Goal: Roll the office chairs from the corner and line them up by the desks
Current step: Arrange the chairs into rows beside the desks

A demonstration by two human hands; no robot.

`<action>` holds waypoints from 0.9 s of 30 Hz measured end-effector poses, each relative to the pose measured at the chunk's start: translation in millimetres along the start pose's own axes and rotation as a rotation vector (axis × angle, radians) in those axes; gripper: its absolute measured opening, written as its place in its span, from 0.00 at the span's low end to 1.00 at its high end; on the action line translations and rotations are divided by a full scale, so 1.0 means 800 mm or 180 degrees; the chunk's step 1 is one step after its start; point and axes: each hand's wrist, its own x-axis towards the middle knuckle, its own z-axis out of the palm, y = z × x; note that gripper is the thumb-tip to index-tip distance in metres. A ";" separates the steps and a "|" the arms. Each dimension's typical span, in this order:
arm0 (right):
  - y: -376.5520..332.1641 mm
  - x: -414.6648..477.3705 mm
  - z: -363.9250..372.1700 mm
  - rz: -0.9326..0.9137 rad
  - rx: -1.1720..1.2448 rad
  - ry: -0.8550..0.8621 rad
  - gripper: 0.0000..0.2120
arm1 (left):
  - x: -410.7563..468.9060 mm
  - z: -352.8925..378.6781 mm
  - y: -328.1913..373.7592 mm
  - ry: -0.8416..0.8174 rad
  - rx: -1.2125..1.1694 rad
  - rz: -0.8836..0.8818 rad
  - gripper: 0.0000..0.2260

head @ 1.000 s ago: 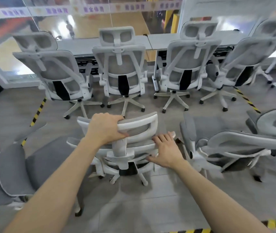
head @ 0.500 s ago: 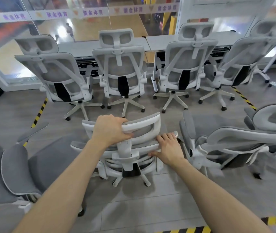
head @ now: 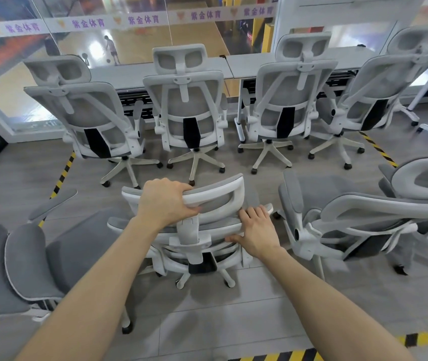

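Firmly held office chair (head: pixel 200 259).
Left grip (head: pixel 164 201) clasped its headrest (head: pixel 218 194); right grip (head: pixel 256 231) clasped the backrest rim (head: pixel 207 227) just below.

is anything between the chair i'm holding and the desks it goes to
Yes. A row of chairs already lines the desks; its second from the left stands directly ahead of the held chair, between it and the desk edge.

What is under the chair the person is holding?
Under the held chair, parts of a white wheeled base show on the grey floor. The backrest covers the seat, the central post and the far wheels.
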 end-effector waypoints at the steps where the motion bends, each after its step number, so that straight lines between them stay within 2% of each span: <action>1: -0.001 0.000 0.001 -0.0004 0.0001 0.0000 0.41 | -0.001 0.000 0.000 -0.0017 -0.0018 -0.0012 0.33; 7: -0.003 -0.003 0.001 -0.0030 -0.0027 -0.0059 0.42 | -0.008 -0.005 -0.001 -0.0015 -0.0039 -0.0050 0.38; 12: -0.006 -0.001 -0.006 -0.0015 -0.0091 -0.0208 0.44 | -0.008 -0.008 0.000 -0.0062 -0.0046 -0.0071 0.31; 17: -0.001 0.000 -0.025 -0.0194 -0.0171 -0.0531 0.33 | -0.008 -0.016 0.005 -0.0144 -0.0298 0.0046 0.30; 20: 0.019 -0.005 -0.038 -0.0189 0.0113 -0.0425 0.23 | -0.001 -0.028 0.039 -0.0109 -0.0493 0.0331 0.27; 23: 0.058 -0.023 -0.060 0.0107 0.0333 -0.0108 0.18 | 0.022 -0.038 0.090 0.0087 -0.0719 0.0653 0.24; 27: 0.141 -0.040 -0.094 0.0647 0.0254 -0.0035 0.08 | 0.070 -0.040 0.161 0.0085 -0.0650 0.1029 0.25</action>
